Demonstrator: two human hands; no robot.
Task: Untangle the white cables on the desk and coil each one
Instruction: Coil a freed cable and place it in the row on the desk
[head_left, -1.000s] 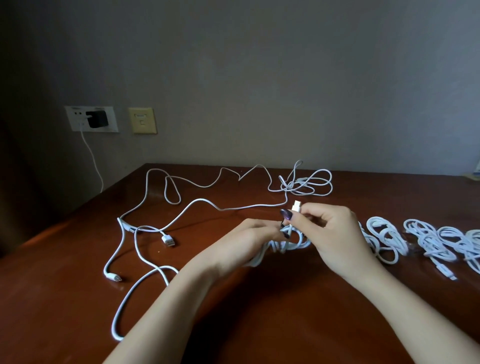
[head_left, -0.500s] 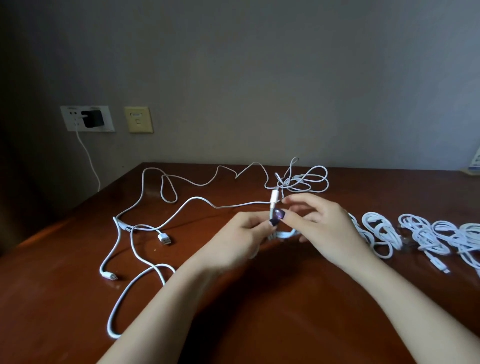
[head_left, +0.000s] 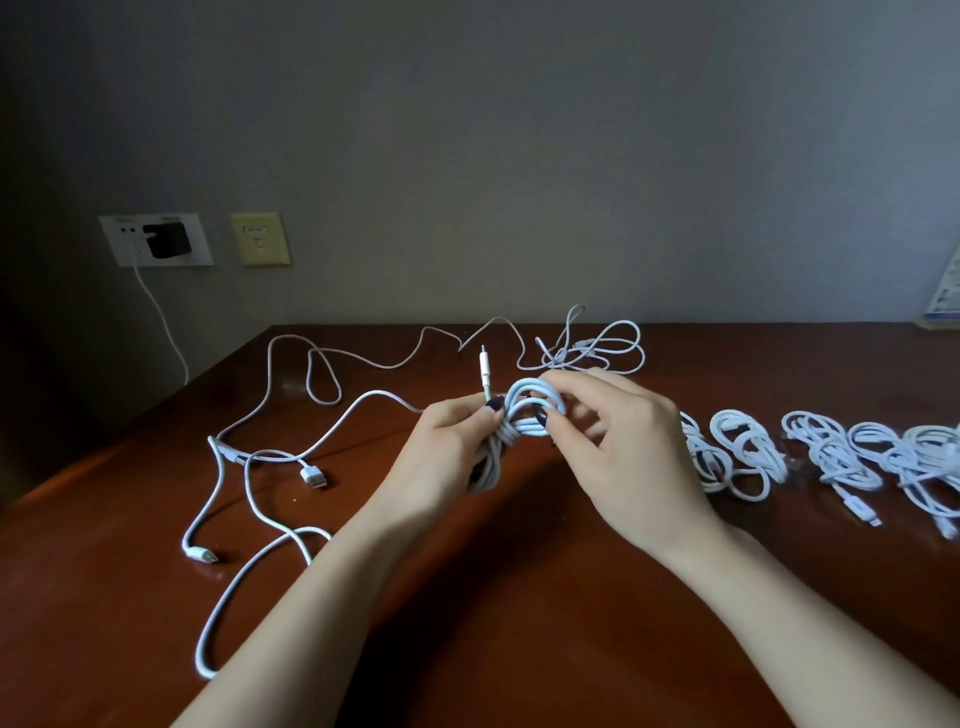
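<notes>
Two hands (head_left: 441, 457) (head_left: 623, 447); one held coil (head_left: 524, 415); two wall plates (head_left: 156, 240) (head_left: 261, 239)

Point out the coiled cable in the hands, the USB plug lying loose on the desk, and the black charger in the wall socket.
coiled cable (head_left: 535, 402): head view, on its top loop.
USB plug (head_left: 313, 475): head view, on its white housing.
black charger (head_left: 166, 240): head view, on its front face.

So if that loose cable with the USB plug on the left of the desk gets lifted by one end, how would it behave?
Likely floppy: the loose cable lies in slack curves on the desk. It would probably trail and drag its loops rather than lift whole. It crosses another strand near its USB plug, so it may snag.
</notes>
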